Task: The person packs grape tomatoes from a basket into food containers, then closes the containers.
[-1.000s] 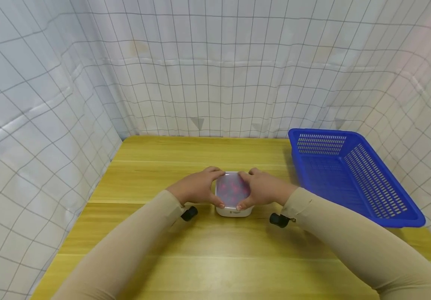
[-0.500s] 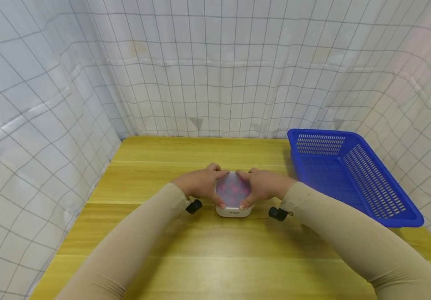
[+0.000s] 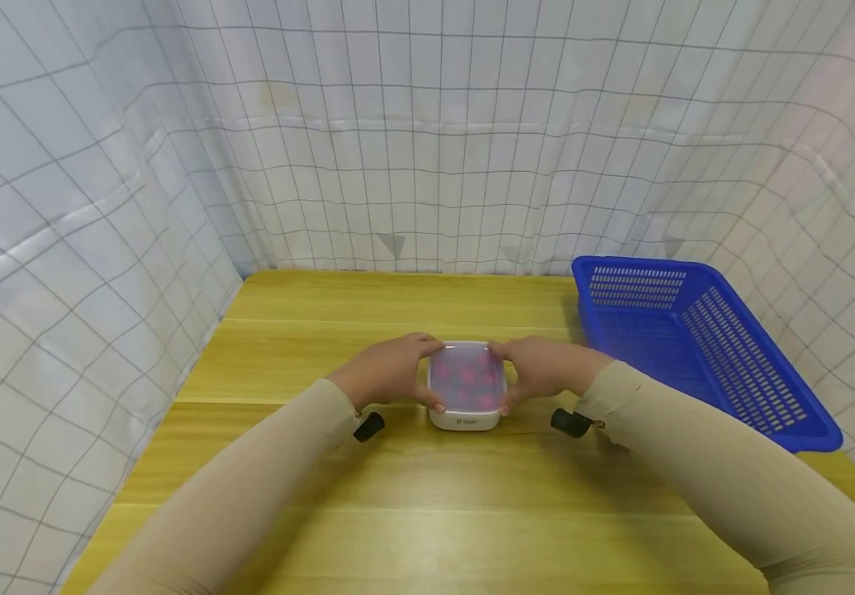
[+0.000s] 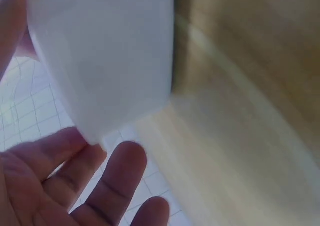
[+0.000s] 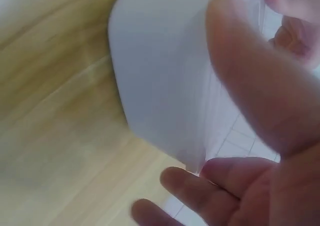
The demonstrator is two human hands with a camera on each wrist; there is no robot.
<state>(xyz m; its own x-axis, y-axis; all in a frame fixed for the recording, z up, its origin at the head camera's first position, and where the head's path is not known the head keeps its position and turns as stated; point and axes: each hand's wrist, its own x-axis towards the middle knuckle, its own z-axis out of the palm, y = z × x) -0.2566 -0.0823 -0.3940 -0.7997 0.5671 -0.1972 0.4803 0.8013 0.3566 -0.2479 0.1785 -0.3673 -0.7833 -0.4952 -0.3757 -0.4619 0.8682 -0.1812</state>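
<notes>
A small white food container [image 3: 464, 421] with a frosted, see-through lid [image 3: 467, 378] sits on the wooden table; reddish-pink shapes show through the lid. My left hand [image 3: 390, 372] spans its left side, thumb at the near corner and index finger at the far corner. On the right side my right hand [image 3: 546, 368] holds it likewise by the lid's edge. In the left wrist view the container's white wall [image 4: 105, 60] stands between thumb and index finger, the other fingers spread loosely. The right wrist view has the right thumb [image 5: 260, 75] along the lid's edge.
A blue plastic basket [image 3: 769, 351] with slotted walls stands at the table's right side. The wooden tabletop [image 3: 427, 529] stretches in front of the container. White grid-patterned curtains [image 3: 427, 165] hang behind and on both sides.
Both hands have drawn outward from over the lid to its side edges, the right one more, so more of the lid shows. The container stays nearly in place.
</notes>
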